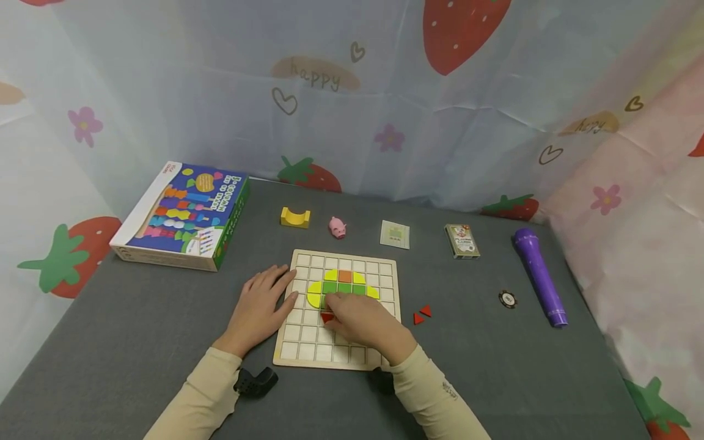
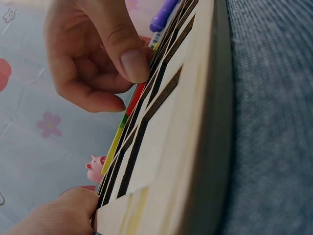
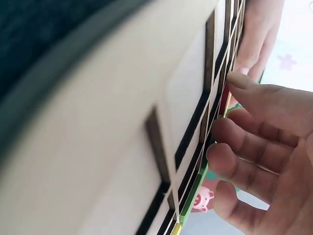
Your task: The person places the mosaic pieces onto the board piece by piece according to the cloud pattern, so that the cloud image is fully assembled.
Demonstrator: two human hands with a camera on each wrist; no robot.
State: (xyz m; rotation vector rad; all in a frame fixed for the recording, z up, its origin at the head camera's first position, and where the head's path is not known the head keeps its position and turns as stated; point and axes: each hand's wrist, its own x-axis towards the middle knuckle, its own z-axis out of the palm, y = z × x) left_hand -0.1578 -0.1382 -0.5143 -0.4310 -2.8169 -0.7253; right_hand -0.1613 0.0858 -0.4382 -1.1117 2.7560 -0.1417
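Observation:
A square wooden grid board (image 1: pixel 295 342) lies on the table with yellow, green and orange pieces forming a rounded shape in its cells. My right hand (image 1: pixel 360 318) reaches over the middle of the board, thumb and index fingertip on either side of a red triangle piece (image 1: pixel 327 317). In the right wrist view, the thumb tip overlaps the red piece (image 3: pixel 225 99) while the other fingers curl loosely. The left hand (image 1: pixel 258 308) rests at the board's left edge with fingers spread and relaxed. Two red triangle pieces (image 1: pixel 418 318) lie right of the board.
Behind the board are a yellow curved block (image 1: pixel 295 218), a pink toy pig (image 1: pixel 338 227), a paper card (image 1: pixel 395 234) and a playing card box (image 1: pixel 462 241). A game box (image 1: pixel 181 214) lies at left, a poker chip (image 1: pixel 508 299) and purple tube (image 1: pixel 541 278) at right.

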